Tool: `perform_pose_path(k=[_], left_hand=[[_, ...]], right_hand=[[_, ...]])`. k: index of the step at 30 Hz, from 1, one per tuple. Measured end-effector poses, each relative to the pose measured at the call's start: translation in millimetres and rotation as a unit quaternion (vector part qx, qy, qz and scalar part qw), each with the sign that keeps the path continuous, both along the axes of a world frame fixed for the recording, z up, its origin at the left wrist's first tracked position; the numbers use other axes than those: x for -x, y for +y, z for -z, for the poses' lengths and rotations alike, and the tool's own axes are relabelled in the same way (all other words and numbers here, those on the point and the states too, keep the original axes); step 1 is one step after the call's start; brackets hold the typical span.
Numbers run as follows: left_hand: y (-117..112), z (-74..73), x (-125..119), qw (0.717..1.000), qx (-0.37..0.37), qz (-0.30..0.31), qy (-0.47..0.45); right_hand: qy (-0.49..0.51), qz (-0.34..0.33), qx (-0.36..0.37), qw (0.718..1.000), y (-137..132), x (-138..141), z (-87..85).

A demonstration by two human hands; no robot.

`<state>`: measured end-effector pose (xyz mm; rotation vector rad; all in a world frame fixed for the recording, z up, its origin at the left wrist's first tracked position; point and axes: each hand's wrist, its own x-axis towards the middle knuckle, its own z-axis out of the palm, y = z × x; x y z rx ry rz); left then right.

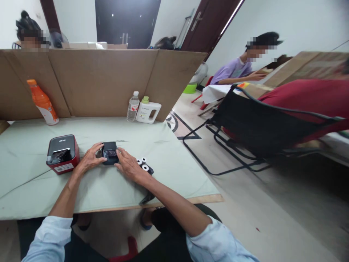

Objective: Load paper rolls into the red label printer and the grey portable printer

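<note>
A small dark box-shaped device (110, 157) with a glossy window on top rests on the green cloth, between my two hands. My left hand (89, 158) has its thumb and fingers on the device's left side. At the device's right side, the fingers of my right hand (127, 163) press against it. Just left of my left hand stands a larger red and black machine (62, 153) with a white label on its front. Several white rolls with dark centres (145, 167) lie beyond my right wrist, beside a crumpled black item (148, 197) partly hidden by my forearm.
A cardboard screen (103, 82) walls the table's back. Before it stand an orange-capped bottle (43, 103), a clear water bottle (133, 107) and a white jug (148, 110). Rightward is a black folding chair (245, 123) with a person in red; a person in purple sits beyond.
</note>
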<state>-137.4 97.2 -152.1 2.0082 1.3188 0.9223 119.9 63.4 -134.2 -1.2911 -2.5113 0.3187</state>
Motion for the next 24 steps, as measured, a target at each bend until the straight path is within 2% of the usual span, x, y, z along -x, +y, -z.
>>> perform_pose_path(k=[3,7,9,16,24], left_hand=[[8.3,1.0,0.4,1.0,0.012,-0.019,-0.019],[27.0,1.4,-4.6,0.988,0.096,-0.093,-0.081],[35.3,1.6,-8.2,0.98,0.134,-0.11,-0.102],[46.4,-0.3,-12.4,0.962,0.196,-0.119,-0.146],[52.5,-1.7,-15.8,0.951,0.221,-0.115,-0.182]], right_hand=[[-0.01,0.015,0.046,0.999,1.3,2.5,-1.1],[-0.016,0.022,0.08,0.996,8.5,6.6,-6.9],[-0.009,0.03,0.091,0.995,13.1,8.4,-8.9],[0.009,0.052,0.126,0.991,21.1,10.8,-14.9],[0.035,0.051,0.157,0.986,29.5,8.0,-21.4]])
